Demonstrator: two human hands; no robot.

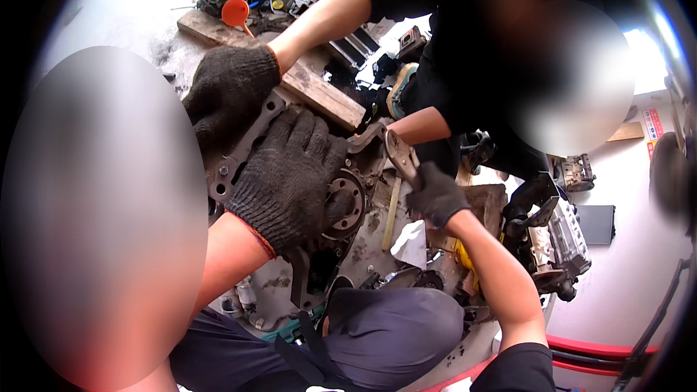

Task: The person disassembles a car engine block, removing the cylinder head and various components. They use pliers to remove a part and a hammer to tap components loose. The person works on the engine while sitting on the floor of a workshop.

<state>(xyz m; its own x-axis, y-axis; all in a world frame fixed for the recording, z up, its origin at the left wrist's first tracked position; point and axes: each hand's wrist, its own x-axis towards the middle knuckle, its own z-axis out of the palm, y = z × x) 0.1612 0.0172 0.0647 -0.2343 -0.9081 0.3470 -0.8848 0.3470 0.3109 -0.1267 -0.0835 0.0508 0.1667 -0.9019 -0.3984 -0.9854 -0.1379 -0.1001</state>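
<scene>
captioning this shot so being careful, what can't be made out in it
All in the head view:
- Metal block under the left hand: covered by that gloved hand.
- Handle ends of the pliers: wrapped by the right hand.
- Left forearm toward the elbow: lost in a large blur.
- Right upper arm: cut off by the lower edge.

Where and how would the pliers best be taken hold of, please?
Probably by the handles of the pliers, coming from the lower right: they run that way into the right hand, while the head points up and left, away from it.
</scene>
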